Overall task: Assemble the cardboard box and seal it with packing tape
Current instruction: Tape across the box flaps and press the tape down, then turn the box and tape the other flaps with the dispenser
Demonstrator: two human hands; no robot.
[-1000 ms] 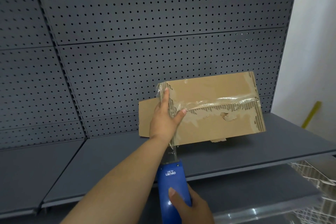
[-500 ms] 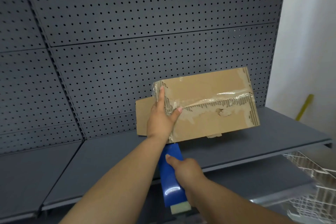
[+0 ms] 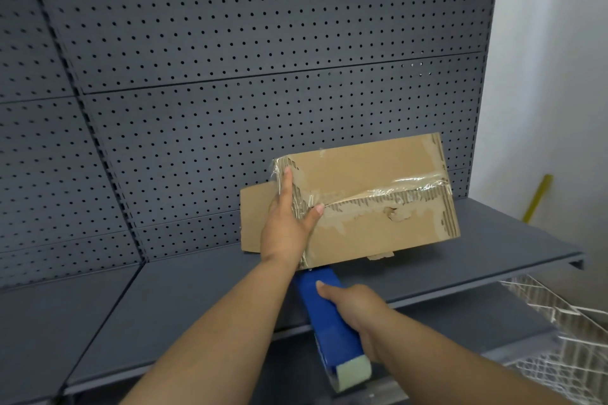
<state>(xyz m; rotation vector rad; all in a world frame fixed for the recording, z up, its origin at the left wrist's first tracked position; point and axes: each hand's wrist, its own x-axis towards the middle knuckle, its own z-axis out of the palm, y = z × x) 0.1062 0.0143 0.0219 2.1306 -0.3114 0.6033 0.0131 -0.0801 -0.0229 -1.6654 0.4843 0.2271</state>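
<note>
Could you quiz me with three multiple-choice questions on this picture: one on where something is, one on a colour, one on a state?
1. Where is the left hand?
A. flat against the left end of the cardboard box
B. inside the wire basket
C. on the wall

2. What colour is the tape dispenser held by the right hand?
A. red
B. blue
C. green

3. What state is the box's facing side in?
A. clean and unmarked
B. soaked with paint
C. torn in patches, with clear tape across it

Answers:
1. A, its fingers press the box end, above the grey shelf.
2. B, its body is plainly blue.
3. C, bare corrugation and glossy tape show.
</note>
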